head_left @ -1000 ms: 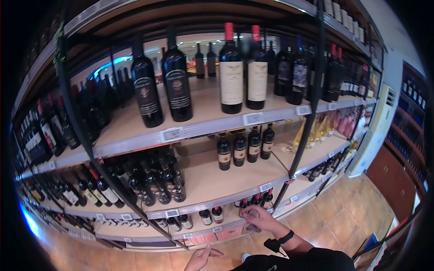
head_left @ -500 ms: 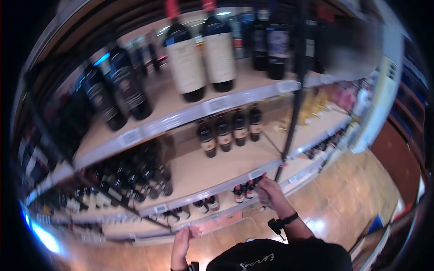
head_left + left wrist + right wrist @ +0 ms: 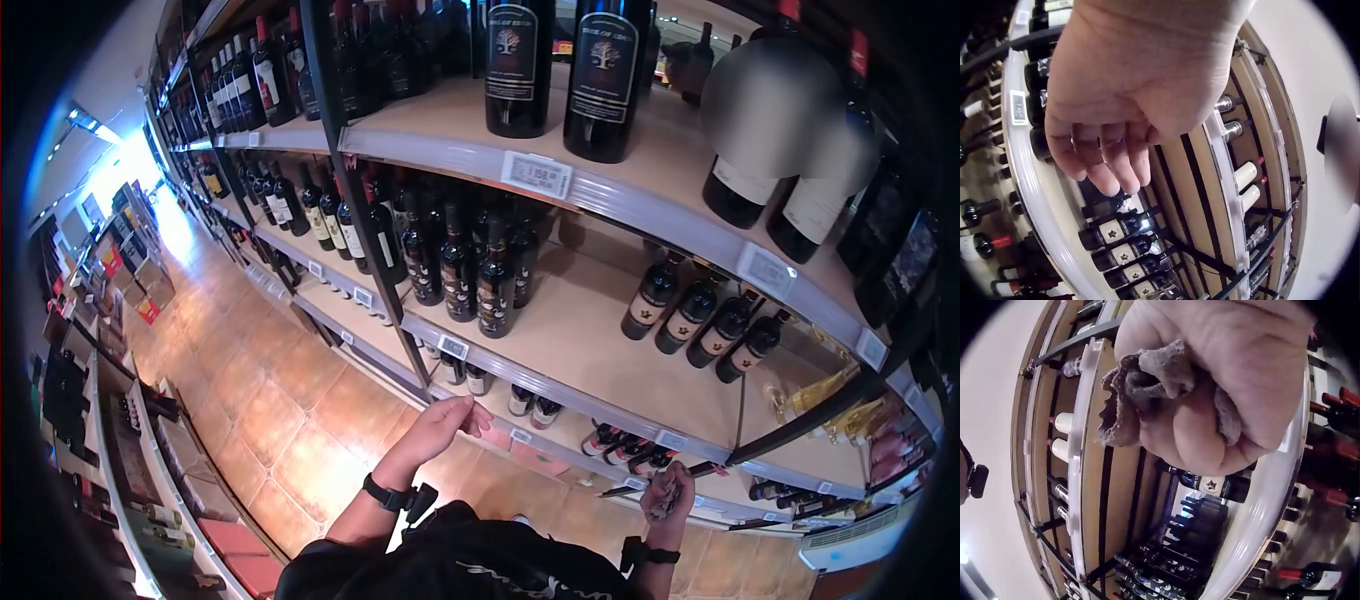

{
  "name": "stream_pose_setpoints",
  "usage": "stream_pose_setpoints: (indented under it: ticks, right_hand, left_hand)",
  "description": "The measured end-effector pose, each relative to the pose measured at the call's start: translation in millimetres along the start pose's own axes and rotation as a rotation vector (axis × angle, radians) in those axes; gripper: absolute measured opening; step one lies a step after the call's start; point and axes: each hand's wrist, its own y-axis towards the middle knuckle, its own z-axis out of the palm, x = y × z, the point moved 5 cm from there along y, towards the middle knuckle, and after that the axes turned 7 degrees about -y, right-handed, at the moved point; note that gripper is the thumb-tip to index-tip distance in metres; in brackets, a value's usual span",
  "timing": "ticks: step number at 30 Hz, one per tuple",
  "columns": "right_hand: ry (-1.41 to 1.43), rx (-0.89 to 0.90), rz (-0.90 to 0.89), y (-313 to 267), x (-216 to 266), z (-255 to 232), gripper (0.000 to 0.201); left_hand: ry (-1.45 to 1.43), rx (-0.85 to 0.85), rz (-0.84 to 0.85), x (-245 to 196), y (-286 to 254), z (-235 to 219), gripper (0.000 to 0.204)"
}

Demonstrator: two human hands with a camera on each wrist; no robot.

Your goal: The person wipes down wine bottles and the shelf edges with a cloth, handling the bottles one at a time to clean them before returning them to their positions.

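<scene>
My right hand [image 3: 1222, 381] holds a crumpled grey-brown cloth [image 3: 1166, 369], with the fingers curled round it. In the head view that hand [image 3: 668, 492] is low at the right, in front of the lower shelf edge. Nothing is held by my left hand [image 3: 1129, 81], whose fingers hang loosely bent; the head view has it [image 3: 445, 430] near the shelf's lower edge at centre. Small bottles with star labels [image 3: 690, 315] stand on the middle shelf, above and beyond the right hand. Dark bottles [image 3: 457, 270] stand grouped above the left hand.
Large bottles with tree labels [image 3: 603, 80] stand on the upper shelf, whose front edge [image 3: 450, 155] carries price tags. Black uprights divide the rack. More bottles [image 3: 545, 412] are on the bottom level. A tiled floor aisle [image 3: 270, 400] runs away to the left, with another display beside it.
The head view has swung left, bringing the aisle and far end of the rack into sight. Both hands stay low before the shelves, and the right one now shows the cloth more clearly.
</scene>
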Motion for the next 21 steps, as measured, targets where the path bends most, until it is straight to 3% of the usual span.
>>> stream_pose_setpoints:
  ticks: [7,11,12,15,16,19,21]
  right_hand:
    - [-0.036,0.200,0.028,40.6,-8.7,80.0,0.025]
    - [-0.167,0.228,0.012,43.8,-34.7,134.5,0.031]
    - [-0.091,0.257,0.017,41.0,-45.0,148.4,0.030]
    - [0.069,0.010,0.159,43.3,-90.8,229.4,0.038]
    - [0.180,0.108,0.117,51.8,-111.1,233.8,0.038]
    - [-0.371,0.044,-0.136,79.0,-133.5,255.6,0.037]
    - [-0.558,0.060,-0.132,82.1,-122.9,313.8,0.040]
  left_hand:
    - [-0.113,-0.198,0.069,-12.2,13.4,-73.2,0.047]
    - [-0.134,-0.275,0.221,-27.9,43.2,-130.7,0.039]
    - [-0.141,-0.304,0.203,-35.3,47.9,-146.9,0.022]
    - [0.009,-0.496,0.459,-71.8,69.0,-204.4,0.014]
    - [0.033,-0.501,0.508,-76.6,73.9,-219.9,0.027]
    - [0.257,-0.626,0.638,-98.7,80.7,-247.6,0.029]
    - [0.276,-0.607,0.699,-113.0,87.6,-261.3,0.037]
